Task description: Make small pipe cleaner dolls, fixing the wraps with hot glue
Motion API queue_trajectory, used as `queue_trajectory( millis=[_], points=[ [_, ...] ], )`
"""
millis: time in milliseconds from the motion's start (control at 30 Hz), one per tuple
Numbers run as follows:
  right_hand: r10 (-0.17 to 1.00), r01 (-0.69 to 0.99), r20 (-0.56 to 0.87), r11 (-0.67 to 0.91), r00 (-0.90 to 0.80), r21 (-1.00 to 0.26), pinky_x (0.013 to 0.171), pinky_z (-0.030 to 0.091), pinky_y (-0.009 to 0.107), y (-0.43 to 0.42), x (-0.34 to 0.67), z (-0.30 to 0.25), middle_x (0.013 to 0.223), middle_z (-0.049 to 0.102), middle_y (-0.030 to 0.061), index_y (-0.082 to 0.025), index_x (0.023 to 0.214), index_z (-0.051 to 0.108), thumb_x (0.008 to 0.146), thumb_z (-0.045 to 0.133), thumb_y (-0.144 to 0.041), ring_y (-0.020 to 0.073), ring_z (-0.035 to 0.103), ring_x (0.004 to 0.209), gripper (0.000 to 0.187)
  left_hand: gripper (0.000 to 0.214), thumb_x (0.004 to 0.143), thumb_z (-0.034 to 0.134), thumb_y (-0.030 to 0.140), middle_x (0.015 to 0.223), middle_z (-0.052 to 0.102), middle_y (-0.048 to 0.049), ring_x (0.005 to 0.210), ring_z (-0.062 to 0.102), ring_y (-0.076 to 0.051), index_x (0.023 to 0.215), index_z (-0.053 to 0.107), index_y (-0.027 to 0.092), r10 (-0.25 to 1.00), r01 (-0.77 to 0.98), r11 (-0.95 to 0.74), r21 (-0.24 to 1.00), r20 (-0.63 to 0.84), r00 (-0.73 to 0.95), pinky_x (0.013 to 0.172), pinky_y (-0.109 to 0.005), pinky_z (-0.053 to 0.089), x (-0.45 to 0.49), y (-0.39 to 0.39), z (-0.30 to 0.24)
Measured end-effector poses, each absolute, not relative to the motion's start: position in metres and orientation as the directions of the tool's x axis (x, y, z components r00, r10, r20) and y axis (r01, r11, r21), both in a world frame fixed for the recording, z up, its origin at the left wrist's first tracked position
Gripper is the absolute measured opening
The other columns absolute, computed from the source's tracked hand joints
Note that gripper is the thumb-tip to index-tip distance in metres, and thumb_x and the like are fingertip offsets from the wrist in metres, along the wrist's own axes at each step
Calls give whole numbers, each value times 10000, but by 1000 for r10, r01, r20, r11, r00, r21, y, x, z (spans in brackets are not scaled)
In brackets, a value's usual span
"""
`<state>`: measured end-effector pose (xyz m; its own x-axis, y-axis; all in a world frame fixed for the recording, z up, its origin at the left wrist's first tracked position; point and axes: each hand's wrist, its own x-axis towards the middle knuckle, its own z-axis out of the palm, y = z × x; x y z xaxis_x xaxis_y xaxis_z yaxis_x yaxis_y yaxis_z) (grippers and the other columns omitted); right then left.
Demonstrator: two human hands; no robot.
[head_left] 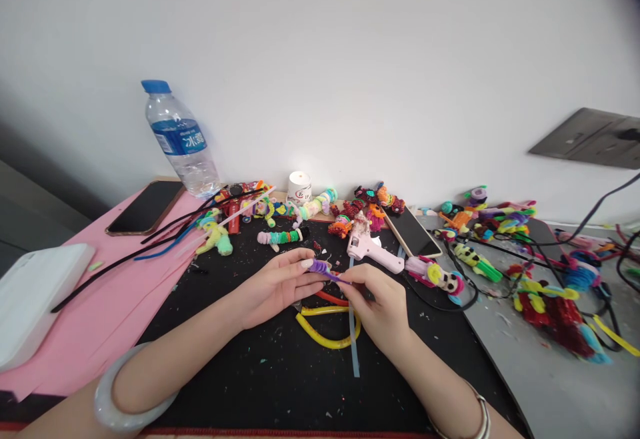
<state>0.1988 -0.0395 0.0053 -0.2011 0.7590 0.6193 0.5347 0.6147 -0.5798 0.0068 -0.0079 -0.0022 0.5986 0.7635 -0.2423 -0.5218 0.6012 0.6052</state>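
Observation:
Between my two hands, above the black mat (240,372), is a purple fuzzy pipe cleaner (320,266), coiled at its left end. My left hand (283,285) pinches the coiled part between thumb and fingers. The thin straight end is gripped by the thumb and forefinger of my right hand (377,302). Below the hands lies a cutting tool with yellow handles (325,340), its head partly hidden by my left hand. A pink hot glue gun (375,250) rests just beyond my right hand. A pale flat strip (355,352) runs beneath that hand.
Colourful pipe-cleaner figures (283,236) line the back by the wall, with more (555,305) at right among black cables. A water bottle (177,139), a dark phone (145,207) and a white box (43,299) stand or lie left. Another phone (413,231) lies behind the glue gun.

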Motion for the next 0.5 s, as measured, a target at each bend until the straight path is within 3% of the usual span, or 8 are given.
queue_trajectory(
  millis=[200,500],
  points=[
    [771,527,600,608,-214,-594,573,495,248,-40,197,6,693,649,34,-184,780,612,815,580,-130,139,605,634,72,181,773,657,141,932,699,-39,902,656,-156,947,620,177,791,-542,582,606,-268,550,897,-314,473,10,-9,-1],
    [780,508,588,603,-214,-615,558,465,233,-40,197,5,693,625,19,-183,781,593,824,556,-104,120,573,614,97,111,787,643,170,902,664,-45,819,643,-141,894,643,146,842,-488,459,742,-188,505,831,-300,501,9,-12,3]
  ],
)
